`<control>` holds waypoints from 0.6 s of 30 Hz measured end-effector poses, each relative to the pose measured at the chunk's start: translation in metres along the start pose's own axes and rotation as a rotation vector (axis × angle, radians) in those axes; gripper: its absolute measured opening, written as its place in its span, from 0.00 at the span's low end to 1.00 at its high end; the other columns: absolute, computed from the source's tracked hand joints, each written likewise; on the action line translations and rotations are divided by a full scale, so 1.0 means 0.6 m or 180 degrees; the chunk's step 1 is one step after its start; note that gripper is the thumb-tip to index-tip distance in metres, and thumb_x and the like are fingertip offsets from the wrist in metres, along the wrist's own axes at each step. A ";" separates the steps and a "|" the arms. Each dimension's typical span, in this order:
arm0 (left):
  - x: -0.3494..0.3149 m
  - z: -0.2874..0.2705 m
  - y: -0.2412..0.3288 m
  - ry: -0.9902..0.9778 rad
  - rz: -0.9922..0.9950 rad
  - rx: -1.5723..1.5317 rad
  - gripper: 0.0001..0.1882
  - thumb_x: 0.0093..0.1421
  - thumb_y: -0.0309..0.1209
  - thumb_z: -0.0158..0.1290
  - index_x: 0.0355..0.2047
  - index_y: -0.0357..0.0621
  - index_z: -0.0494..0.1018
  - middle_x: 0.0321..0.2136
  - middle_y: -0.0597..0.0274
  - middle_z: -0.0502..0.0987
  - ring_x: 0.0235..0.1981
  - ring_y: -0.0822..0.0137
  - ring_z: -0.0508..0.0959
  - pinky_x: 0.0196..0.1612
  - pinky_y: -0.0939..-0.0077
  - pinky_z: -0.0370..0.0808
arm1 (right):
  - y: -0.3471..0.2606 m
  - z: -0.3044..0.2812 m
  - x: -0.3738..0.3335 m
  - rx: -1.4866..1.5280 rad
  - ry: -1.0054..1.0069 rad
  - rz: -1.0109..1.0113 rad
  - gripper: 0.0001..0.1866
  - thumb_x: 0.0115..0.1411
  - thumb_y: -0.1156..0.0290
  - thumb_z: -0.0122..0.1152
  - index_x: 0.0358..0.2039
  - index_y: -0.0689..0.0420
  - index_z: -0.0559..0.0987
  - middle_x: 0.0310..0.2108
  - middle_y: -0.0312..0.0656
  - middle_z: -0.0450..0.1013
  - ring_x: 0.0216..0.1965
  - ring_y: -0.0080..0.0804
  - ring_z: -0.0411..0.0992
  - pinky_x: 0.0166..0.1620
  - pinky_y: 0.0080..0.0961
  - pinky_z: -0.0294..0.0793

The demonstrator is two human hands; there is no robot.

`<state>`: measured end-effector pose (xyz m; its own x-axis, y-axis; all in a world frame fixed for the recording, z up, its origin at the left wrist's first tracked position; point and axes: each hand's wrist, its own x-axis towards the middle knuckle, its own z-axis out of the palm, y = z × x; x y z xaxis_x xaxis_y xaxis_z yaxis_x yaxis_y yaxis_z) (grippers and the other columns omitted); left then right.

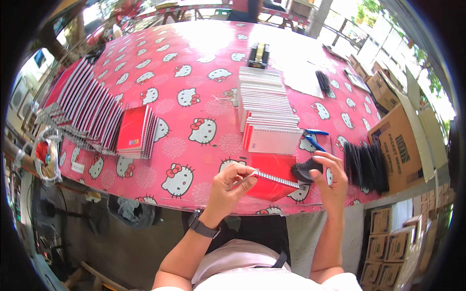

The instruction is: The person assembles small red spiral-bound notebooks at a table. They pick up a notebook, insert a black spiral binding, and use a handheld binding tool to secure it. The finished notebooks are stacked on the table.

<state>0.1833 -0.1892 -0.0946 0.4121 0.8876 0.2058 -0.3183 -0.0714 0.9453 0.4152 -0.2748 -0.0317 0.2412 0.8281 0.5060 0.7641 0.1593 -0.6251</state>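
Observation:
A red spiral notebook (272, 190) is tilted at the near edge of the table, its coil (279, 180) running across between my hands. My left hand (230, 184) pinches the coil's left end, thumb against fingers. My right hand (331, 177) curls around a black rounded object (305, 171) beside the coil's right end; its exact kind I cannot make out. Just beyond that hand lie blue-handled pliers (315, 140). Farther ahead, a long row of unbound-looking notebooks (269, 111) leans on the table.
Red spiral notebooks (90, 109) stand in a row at the left, with a smaller stack (136, 127) beside them. Black coils (365, 166) lie at the right near a cardboard box (403, 145). A tape dispenser (258, 55) sits farther back on the pink patterned table (213, 155).

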 end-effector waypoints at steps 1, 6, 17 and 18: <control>-0.003 0.008 0.007 -0.0003 0.0103 0.0227 0.07 0.56 0.25 0.59 0.36 0.41 0.77 0.30 0.68 0.74 0.32 0.77 0.72 0.35 0.82 0.68 | -0.031 0.014 0.005 0.0609 -0.0181 -0.0048 0.19 0.50 0.69 0.69 0.43 0.58 0.78 0.43 0.44 0.75 0.44 0.35 0.72 0.46 0.31 0.72; -0.016 0.026 0.026 0.0038 0.0380 0.0576 0.08 0.53 0.25 0.61 0.34 0.43 0.78 0.30 0.65 0.78 0.31 0.74 0.74 0.35 0.80 0.69 | -0.081 0.082 0.006 0.1418 -0.0939 -0.0307 0.16 0.49 0.71 0.71 0.38 0.60 0.77 0.31 0.42 0.74 0.31 0.32 0.74 0.35 0.25 0.75; -0.020 0.020 0.038 -0.0041 0.0827 0.0864 0.07 0.54 0.24 0.61 0.34 0.40 0.77 0.31 0.60 0.79 0.33 0.71 0.78 0.37 0.79 0.74 | -0.086 0.088 0.009 0.1129 -0.0758 -0.0681 0.14 0.49 0.70 0.71 0.32 0.61 0.75 0.27 0.42 0.69 0.27 0.32 0.69 0.29 0.25 0.70; -0.022 0.020 0.037 0.0050 0.0751 0.0828 0.07 0.54 0.25 0.61 0.33 0.40 0.77 0.31 0.60 0.79 0.33 0.72 0.78 0.37 0.79 0.74 | -0.087 0.090 0.009 0.1081 -0.0766 -0.0705 0.14 0.49 0.70 0.71 0.32 0.61 0.75 0.27 0.42 0.69 0.27 0.32 0.68 0.29 0.26 0.70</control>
<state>0.1810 -0.2080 -0.0735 0.3393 0.8396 0.4242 -0.1743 -0.3870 0.9054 0.3441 -0.2495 -0.0284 -0.0818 0.8490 0.5220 0.5329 0.4798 -0.6970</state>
